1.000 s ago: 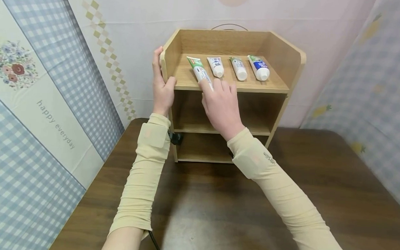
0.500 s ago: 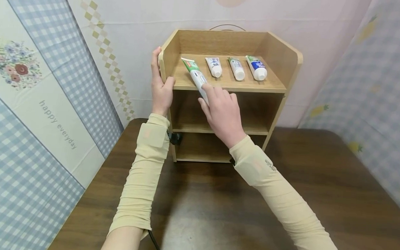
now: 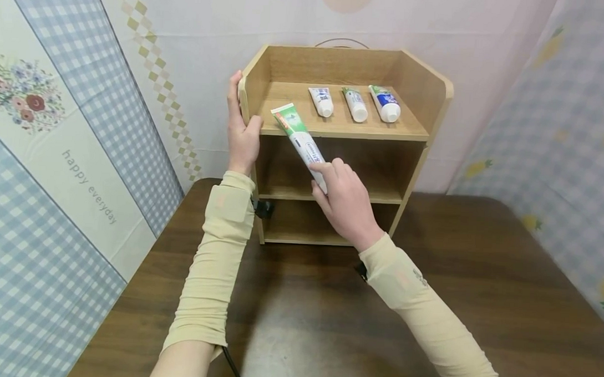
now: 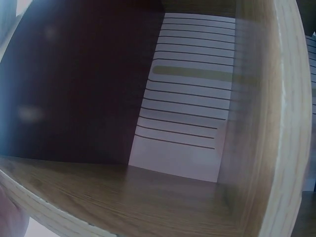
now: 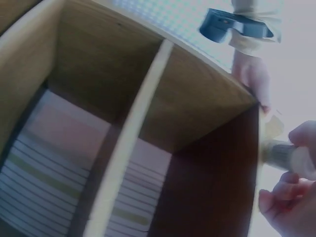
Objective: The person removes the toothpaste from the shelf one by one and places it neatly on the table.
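Observation:
My right hand [image 3: 345, 198] pinches a green-and-white toothpaste tube [image 3: 307, 150] near its lower end, in front of the small wooden shelf [image 3: 344, 134]. The tube slants up and left, its green flat end overlapping the top board's front edge in the head view. The lower end of the tube is hidden by my fingers. My left hand [image 3: 244, 136] grips the left side panel of the shelf, thumb at the front and fingers round the outside. Across the top board lie a small white tube [image 3: 322, 102], a white-and-green tube [image 3: 355, 105] and a blue-and-white tube [image 3: 385, 104].
The shelf stands at the back of a dark wooden table [image 3: 298, 310]. Below the top board are a middle compartment [image 3: 333, 164] and a bottom one [image 3: 311, 222]. A patterned cloth [image 3: 83, 147] hangs at the left, and a pale one [image 3: 543, 136] at the right.
My right hand has drawn the green-and-white toothpaste tube off the top board, forward and down. My left hand keeps its grip on the side panel.

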The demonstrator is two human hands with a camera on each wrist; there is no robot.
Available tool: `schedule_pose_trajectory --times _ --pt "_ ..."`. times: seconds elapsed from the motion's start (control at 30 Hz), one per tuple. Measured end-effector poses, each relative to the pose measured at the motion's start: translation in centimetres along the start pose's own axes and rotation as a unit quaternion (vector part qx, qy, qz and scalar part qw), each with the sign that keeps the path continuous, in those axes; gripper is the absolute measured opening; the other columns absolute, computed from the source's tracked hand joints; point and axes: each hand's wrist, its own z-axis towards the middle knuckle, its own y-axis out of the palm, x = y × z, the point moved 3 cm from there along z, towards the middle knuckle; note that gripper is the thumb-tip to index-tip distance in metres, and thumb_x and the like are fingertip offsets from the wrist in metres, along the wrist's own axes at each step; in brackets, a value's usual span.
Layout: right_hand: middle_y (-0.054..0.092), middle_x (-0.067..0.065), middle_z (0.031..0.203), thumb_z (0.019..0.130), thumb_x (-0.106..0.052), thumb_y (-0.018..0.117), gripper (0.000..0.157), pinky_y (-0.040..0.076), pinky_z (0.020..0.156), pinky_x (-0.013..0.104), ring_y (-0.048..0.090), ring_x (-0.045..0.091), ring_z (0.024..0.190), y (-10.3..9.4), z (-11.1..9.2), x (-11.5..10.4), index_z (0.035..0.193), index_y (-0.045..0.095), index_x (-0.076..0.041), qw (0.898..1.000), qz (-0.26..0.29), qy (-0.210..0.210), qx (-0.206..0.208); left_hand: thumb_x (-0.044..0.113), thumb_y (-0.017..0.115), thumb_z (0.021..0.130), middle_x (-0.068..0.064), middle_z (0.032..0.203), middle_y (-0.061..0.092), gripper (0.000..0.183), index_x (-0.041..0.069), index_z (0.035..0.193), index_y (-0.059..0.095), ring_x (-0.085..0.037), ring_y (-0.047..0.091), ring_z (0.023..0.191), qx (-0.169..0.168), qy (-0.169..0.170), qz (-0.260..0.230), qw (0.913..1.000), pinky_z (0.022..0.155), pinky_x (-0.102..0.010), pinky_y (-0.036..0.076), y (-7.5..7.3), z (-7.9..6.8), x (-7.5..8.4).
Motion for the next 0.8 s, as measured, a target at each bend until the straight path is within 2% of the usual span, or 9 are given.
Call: schedule_pose_trajectory --times 0.13,0.3,0.53,0.7,0.8 --pt "0.052 0.014 0.087 0.091 -0.009 0.061 0.029 0.041 0.064 0.032 0.046 0.024 0.074 0.1 -1.5 0.6 0.119 0.054 -0.006 0.999 0.031 -0.006 0.019 -0.011 0.038 0.079 0.008 0.159 0.027 0.079 0.018 0.151 0.025 -0.019 0.041 0.124 0.003 0.000 0.001 1.0000 0.092 -0.028 0.038 0.1 0.0 -0.1" --pt "0.052 0.014 0.088 0.089 -0.005 0.059 0.032 0.040 0.062 0.032 0.045 0.024 0.075 -0.4 -2.9 1.2 0.119 0.050 -0.007 0.998 0.034 -0.024 0.041 -0.011 0.038 0.078 0.008 0.158 0.028 0.079 0.018 0.151 0.026 -0.016 0.040 0.123 0.005 0.000 -0.003 1.0000 0.094 -0.029 0.037 0.1 0.1 -0.1" --pt "0.052 0.016 0.089 0.087 -0.004 0.064 0.037 0.041 0.061 0.033 0.045 0.024 0.077 -2.0 -4.7 1.8 0.121 0.049 -0.008 0.999 0.043 -0.004 0.034 -0.010 0.038 0.079 0.009 0.158 0.028 0.079 0.019 0.151 0.025 -0.015 0.041 0.124 0.000 -0.001 -0.003 1.0000 0.096 -0.030 0.037 0.3 0.2 -0.1" --pt "0.052 0.016 0.089 0.085 -0.003 0.065 0.038 0.041 0.062 0.033 0.045 0.023 0.076 -3.0 -7.7 2.6 0.120 0.050 -0.006 0.998 0.045 0.015 0.039 -0.010 0.038 0.079 0.010 0.157 0.030 0.079 0.020 0.151 0.027 -0.016 0.041 0.123 0.007 -0.009 -0.001 0.9999 0.095 -0.028 0.036 0.3 0.0 -0.3" --pt "0.051 0.016 0.090 0.093 -0.013 0.058 0.030 0.039 0.061 0.032 0.043 0.020 0.075 -3.7 -9.5 3.1 0.120 0.051 -0.005 0.998 0.043 0.029 0.038 -0.009 0.038 0.079 0.011 0.156 0.031 0.079 0.021 0.151 0.028 -0.014 0.042 0.123 0.014 -0.009 0.005 0.9999 0.095 -0.027 0.036 0.2 0.0 -0.2"
